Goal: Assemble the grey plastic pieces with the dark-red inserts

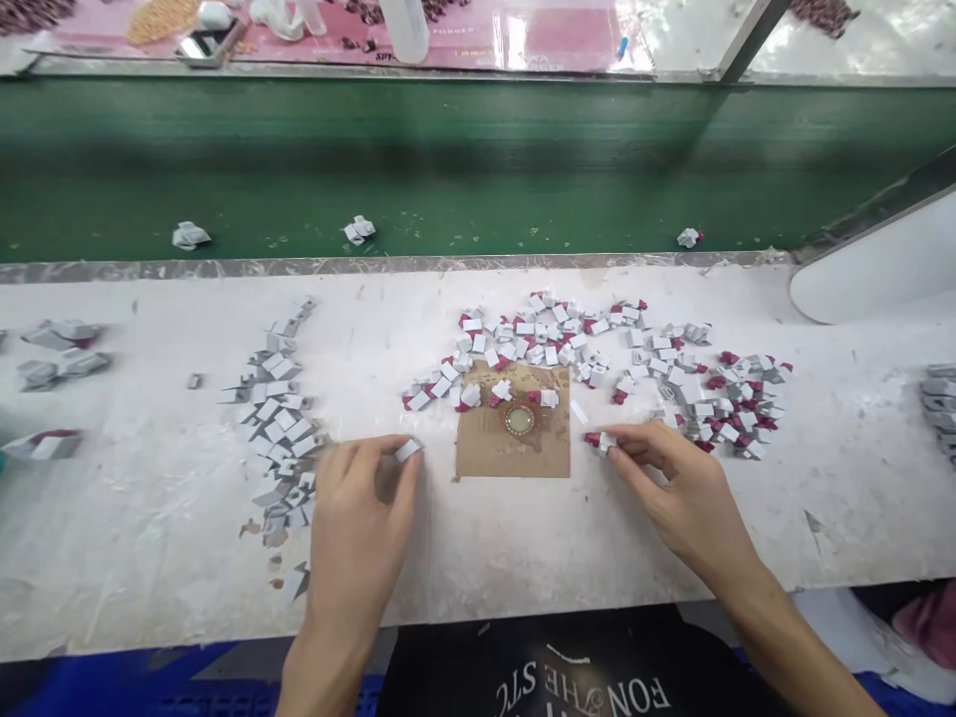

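Between the thumb and fingers of my left hand [362, 508] is a small grey plastic block [407, 450]. My right hand [676, 488] pinches a small grey and dark red plastic piece [603, 443] just right of the cardboard square [478, 453]. On that cardboard sits a round dish with a beaded rim [520, 419], among wet-looking stains. A few grey and red pieces [549, 398] lie along the cardboard's upper part. Beside my left hand spreads a pile of plain grey blocks [280, 418].
Many grey and red pieces [553, 329] spread behind the cardboard, with another cluster [736, 403] at the right. A green belt [478, 159] carrying several small pieces runs behind the white table [164, 518]. A bottle [405, 30] stands beyond it. Blurred parts [56, 349] lie far left.
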`<state>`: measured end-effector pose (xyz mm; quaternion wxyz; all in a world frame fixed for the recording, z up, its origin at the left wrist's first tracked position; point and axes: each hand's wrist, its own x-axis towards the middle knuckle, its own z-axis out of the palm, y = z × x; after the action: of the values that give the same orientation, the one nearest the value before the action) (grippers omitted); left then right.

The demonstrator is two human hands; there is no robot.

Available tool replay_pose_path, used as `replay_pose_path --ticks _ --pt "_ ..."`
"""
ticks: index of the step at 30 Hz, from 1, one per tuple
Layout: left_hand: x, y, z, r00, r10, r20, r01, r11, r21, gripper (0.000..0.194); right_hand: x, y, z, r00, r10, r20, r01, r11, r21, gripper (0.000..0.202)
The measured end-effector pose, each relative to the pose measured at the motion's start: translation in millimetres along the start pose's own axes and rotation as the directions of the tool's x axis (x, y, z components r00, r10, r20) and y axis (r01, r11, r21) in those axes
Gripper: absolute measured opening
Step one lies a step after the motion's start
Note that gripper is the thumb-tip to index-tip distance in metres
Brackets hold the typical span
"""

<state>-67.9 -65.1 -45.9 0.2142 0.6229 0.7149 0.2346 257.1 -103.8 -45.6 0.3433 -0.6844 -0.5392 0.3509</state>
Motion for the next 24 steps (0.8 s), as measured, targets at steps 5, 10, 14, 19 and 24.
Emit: replay_pose_path --ticks 5,10,14,19,24 --pt "-4 6 -0.8 0.987 -0.139 0.085 0.154 0.966 -0.207 0.023 6 -18 7 0.999 0.001 0.038 -0.007 0.988 0.155 0.014" --pt "2 22 6.4 0.946 -0.137 0.294 0.291 0.759 -0.583 0.025 17 -43 25 0.990 -0.139 0.019 0.134 0.978 0.158 0.015" --pt "5 24 12.3 0.914 -0.186 0.360 0.395 0.612 -0.685 0.027 24 -50 35 0.969 -0.241 0.056 0.234 0.966 0.111 0.019" --pt "7 23 14.1 0.876 -0.197 0.440 0.462 0.598 -0.654 0.029 26 -48 39 0.935 -0.347 0.067 0.347 0.938 0.015 0.023" --pt "3 28 16.8 0.990 -0.077 0.118 0.120 0.898 -0.424 0.012 25 -48 38 0.929 -0.362 0.077 0.363 0.932 0.003 0.023"
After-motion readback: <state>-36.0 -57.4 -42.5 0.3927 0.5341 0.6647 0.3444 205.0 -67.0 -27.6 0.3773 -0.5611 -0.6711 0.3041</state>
